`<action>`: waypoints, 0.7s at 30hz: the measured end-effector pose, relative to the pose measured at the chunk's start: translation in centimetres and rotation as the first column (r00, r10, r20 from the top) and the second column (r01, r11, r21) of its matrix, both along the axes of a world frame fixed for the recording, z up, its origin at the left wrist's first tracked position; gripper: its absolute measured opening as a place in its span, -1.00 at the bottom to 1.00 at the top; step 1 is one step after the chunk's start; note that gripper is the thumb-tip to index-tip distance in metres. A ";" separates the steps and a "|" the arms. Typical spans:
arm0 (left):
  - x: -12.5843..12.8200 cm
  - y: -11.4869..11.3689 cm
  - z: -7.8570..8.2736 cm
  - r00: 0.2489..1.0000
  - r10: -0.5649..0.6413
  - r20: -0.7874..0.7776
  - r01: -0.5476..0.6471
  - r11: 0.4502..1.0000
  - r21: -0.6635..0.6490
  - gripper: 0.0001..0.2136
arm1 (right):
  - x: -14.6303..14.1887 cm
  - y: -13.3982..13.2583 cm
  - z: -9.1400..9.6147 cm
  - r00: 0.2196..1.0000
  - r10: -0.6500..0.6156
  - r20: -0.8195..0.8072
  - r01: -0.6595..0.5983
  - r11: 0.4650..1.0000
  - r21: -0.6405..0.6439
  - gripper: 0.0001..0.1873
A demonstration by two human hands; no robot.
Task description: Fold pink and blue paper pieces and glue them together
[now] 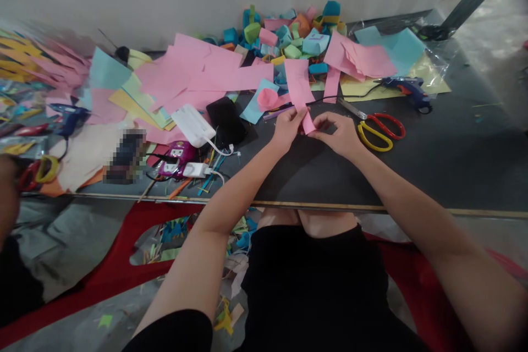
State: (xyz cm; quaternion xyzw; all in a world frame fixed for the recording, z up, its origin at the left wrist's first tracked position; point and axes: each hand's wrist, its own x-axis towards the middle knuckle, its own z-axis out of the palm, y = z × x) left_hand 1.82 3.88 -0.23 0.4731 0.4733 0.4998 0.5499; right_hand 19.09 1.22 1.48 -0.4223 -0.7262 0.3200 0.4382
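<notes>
A small pink paper strip (309, 124) is held between my two hands above the dark table. My left hand (289, 126) pinches its left side, fingers closed. From the right, my right hand (336, 131) grips the lower edge between thumb and fingertips. Just behind lies a longer pink strip (298, 80), with a rolled pink paper piece (268, 99) to its left. Scissors (381, 127) with one red and one yellow handle rest right of my right hand. A purple stick-like item (278, 113) lies by my left hand.
Folded paper pieces (289, 38) are heaped along the wall. Pink sheets (193, 71) spread to the left. A glue gun (408, 91) lies at the back right, its cable crossing behind my hands. A power bank (193, 125) and purple socket block (177, 159) sit left. Another person's hand (8, 192) shows far left.
</notes>
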 end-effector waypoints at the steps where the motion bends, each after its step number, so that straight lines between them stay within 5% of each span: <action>1: 0.0 0.0 -0.1 1.000 0.000 -0.028 0.001 1.000 0.021 -0.64 | 0.1 0.0 0.0 1.000 -0.014 0.010 0.013 0.999 0.040 -0.76; 4: 0.0 -0.1 -0.7 0.991 -0.007 -0.131 0.016 0.998 0.061 -0.62 | 0.5 0.3 -0.2 0.996 0.014 0.088 -0.034 0.973 0.226 -0.92; 7: -0.3 0.1 -1.6 0.964 0.025 -0.265 0.005 0.994 0.111 -0.52 | 0.7 0.6 -0.4 0.985 0.029 0.167 -0.089 0.928 0.363 -0.80; 10: -0.8 0.4 -1.9 0.932 0.159 -0.326 -0.043 0.941 0.335 -0.42 | 0.5 0.4 -0.4 0.995 -0.010 0.101 -0.027 0.933 0.358 -0.83; 13: -1.2 0.3 -1.2 0.925 0.160 -0.345 0.076 0.812 0.579 -0.40 | 0.2 0.4 -0.5 0.990 -0.099 -0.104 0.119 0.971 0.205 -0.79; 15: -1.3 0.0 -0.6 0.925 0.042 -0.377 0.209 0.774 0.598 -0.43 | 0.0 0.8 -0.7 0.950 -0.153 -0.272 0.168 0.985 0.033 -0.65; 21: -0.9 -0.9 -0.2 0.880 0.093 -0.465 0.206 0.809 0.551 -0.65 | -0.3 1.6 -1.2 0.837 -0.159 -0.523 -0.028 0.943 -0.331 -0.50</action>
